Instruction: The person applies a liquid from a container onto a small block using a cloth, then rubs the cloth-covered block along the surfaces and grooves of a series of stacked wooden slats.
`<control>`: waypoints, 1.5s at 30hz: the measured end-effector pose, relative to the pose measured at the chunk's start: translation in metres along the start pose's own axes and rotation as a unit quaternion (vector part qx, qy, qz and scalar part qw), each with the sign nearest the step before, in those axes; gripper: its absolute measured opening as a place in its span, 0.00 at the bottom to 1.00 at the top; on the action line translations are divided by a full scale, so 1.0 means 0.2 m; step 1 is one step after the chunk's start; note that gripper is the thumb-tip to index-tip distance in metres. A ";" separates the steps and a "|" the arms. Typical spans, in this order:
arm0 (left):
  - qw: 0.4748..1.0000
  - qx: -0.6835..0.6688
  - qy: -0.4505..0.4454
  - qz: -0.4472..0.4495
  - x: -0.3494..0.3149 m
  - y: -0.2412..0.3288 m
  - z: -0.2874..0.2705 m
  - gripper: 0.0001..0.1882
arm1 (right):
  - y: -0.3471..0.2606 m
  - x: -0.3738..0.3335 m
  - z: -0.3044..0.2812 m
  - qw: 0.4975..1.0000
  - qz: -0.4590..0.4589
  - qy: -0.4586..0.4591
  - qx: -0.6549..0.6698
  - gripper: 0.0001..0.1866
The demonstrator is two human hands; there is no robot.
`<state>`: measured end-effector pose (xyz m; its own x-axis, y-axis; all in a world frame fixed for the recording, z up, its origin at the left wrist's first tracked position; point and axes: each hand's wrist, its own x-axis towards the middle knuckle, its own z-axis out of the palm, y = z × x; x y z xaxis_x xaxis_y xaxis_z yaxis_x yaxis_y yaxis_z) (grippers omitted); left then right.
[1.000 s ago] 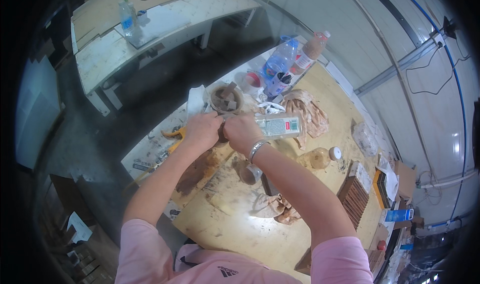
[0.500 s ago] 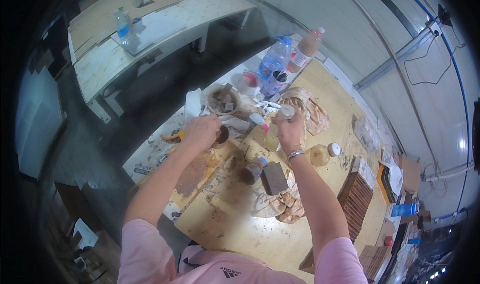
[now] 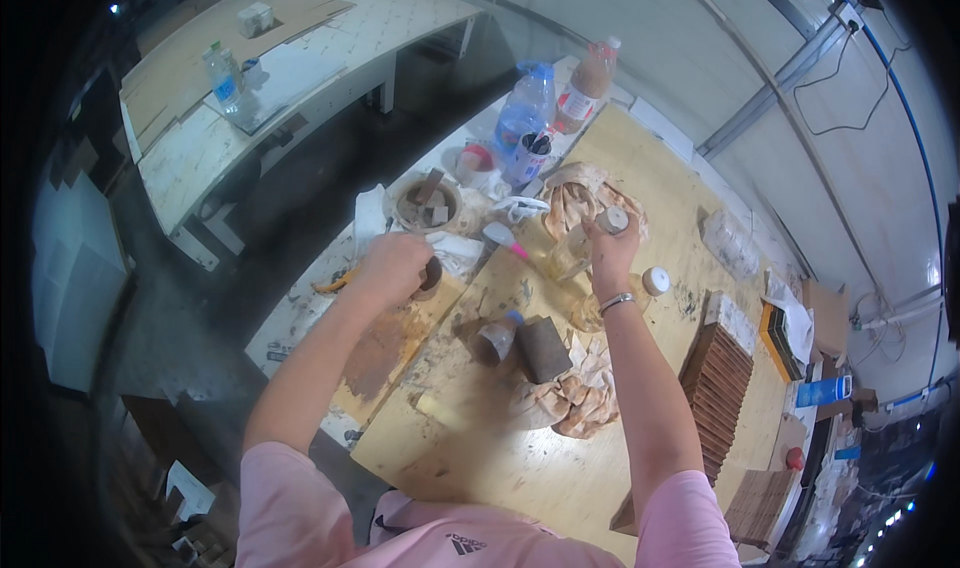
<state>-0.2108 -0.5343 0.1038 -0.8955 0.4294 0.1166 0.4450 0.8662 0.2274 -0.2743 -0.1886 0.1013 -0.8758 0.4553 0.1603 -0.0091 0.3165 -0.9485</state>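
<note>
Clear bottle (image 3: 571, 256) is no longer tipped over the dark cup (image 3: 430, 284); it is now well right of the cup, so tipping seems finished. My right hand (image 3: 613, 251) closes round its top; my left hand (image 3: 392, 270) curls beside the cup, grip hidden.

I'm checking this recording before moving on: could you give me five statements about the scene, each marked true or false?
1. The left hand is at a small dark cup. True.
2. The right hand holds a brush. False: the right hand holds a clear bottle.
3. A bracelet circles the right wrist. True.
4. The large blue bottle lies on its side. False: the large blue bottle stands upright.
5. A dark block lies beside the blue-capped bottle. True.
</note>
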 end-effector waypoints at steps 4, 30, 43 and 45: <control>0.990 -0.029 0.139 -0.002 0.01 0.00 0.03 0.05 | -0.07 -0.10 -0.02 0.949 -0.228 0.140 -0.168 0.24; 0.986 -0.098 -0.003 -0.134 -0.03 -0.09 0.04 0.05 | 0.03 -1.49 -0.11 0.882 -0.148 -0.396 -0.207 0.27; 0.794 -0.527 0.040 -0.302 -0.10 -0.31 0.09 0.04 | -0.01 -1.48 -0.34 0.917 0.082 -0.385 -0.071 0.20; 0.771 -0.553 0.034 -0.314 -0.13 -0.30 0.08 0.03 | 0.01 -1.49 -0.34 0.919 0.078 -0.382 -0.061 0.21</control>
<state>-0.2146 -0.5939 0.0722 -0.9501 -0.0340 -0.3102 -0.3119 0.1347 0.9405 0.0190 -0.2672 0.0707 -0.9459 -0.1985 -0.2567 0.1580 0.4092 -0.8987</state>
